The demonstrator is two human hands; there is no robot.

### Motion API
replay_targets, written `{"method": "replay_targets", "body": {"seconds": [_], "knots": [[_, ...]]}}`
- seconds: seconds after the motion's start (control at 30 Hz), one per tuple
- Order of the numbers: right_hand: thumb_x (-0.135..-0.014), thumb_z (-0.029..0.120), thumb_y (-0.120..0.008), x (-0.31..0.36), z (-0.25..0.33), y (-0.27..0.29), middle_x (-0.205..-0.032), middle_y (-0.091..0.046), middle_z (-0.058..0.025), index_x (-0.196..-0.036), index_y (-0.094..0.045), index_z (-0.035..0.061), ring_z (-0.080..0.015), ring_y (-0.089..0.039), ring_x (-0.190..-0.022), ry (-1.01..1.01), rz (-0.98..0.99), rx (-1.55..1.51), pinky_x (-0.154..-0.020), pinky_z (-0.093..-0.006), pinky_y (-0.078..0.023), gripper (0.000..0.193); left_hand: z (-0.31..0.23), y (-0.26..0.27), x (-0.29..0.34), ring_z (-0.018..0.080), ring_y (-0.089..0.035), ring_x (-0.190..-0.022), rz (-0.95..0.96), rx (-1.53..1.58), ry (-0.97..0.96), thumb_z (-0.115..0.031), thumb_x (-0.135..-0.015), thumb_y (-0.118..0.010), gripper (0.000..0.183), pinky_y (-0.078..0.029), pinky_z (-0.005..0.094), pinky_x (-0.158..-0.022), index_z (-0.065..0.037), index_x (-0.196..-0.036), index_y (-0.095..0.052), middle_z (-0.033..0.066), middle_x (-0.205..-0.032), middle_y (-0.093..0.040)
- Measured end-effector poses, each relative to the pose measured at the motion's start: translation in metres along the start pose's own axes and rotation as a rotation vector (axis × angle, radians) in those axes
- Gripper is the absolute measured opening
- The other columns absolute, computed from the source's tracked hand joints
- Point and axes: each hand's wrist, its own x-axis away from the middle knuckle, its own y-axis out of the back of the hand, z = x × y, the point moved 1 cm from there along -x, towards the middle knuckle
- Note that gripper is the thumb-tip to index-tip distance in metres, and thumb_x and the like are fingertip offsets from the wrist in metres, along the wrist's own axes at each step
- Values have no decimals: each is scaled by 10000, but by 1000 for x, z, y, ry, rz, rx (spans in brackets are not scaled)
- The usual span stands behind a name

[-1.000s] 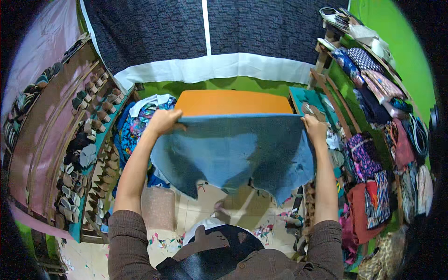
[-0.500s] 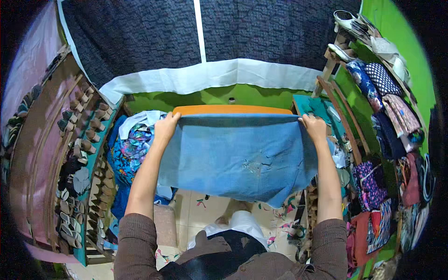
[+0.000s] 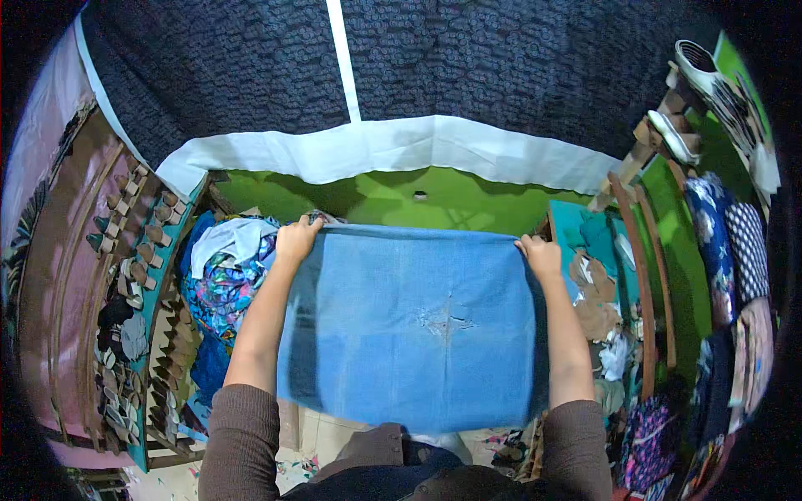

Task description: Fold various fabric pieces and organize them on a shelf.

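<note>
A blue cloth (image 3: 401, 334), worn through with a small frayed tear right of its middle, hangs spread out in front of me. My left hand (image 3: 298, 240) pinches its upper left corner. At the upper right corner, my right hand (image 3: 541, 254) grips the same edge between thumb and fingers. The top edge is stretched nearly straight between both hands, and the lower edge hangs down over my lap. Whatever stands directly behind the cloth is hidden.
A heap of patterned fabric (image 3: 225, 275) lies at the left, beside a rack of shoe lasts (image 3: 154, 242). At right stands a teal table (image 3: 568, 217) with scraps. Folded cloths (image 3: 710, 250) hang farther right. A dark curtain (image 3: 501, 75) with white trim covers the far wall.
The cloth's lower edge has swung down and toward me, so it hangs flatter and hides more of the floor. The orange surface behind it is now covered. Both hands keep their hold.
</note>
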Motion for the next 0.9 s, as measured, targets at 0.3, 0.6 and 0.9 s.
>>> {"method": "replay_targets", "body": {"seconds": [0.3,0.6,0.9], "knots": [[-808,453,-534,-43,-4,-54,-594,-564,-85,-731,-520,95,-281,-567,-462,-58,42,-39,-404,-374,-438,367,4,-23,-50,246,-622,-568,33,-74,174,-122,-788,-481,171,-478,348,-445,-166,-947,-529,81,-779,-557],[-707,324,-656,39,-2,13,-711,-563,-99,-881,-512,87,-300,-579,-603,233,232,-286,-509,-392,-444,327,17,0,56,201,-547,-521,-137,34,-148,-117,-744,-522,283,-426,322,-422,-171,-1021,-522,52,-748,-497],[-672,34,-532,147,43,93,-673,-445,-86,-853,-543,110,-282,-512,-576,151,81,-206,-506,-378,-403,197,-5,44,208,157,-521,-517,-224,129,-285,-133,-721,-552,313,-416,308,-470,-191,-1028,-550,13,-764,-497]]}}
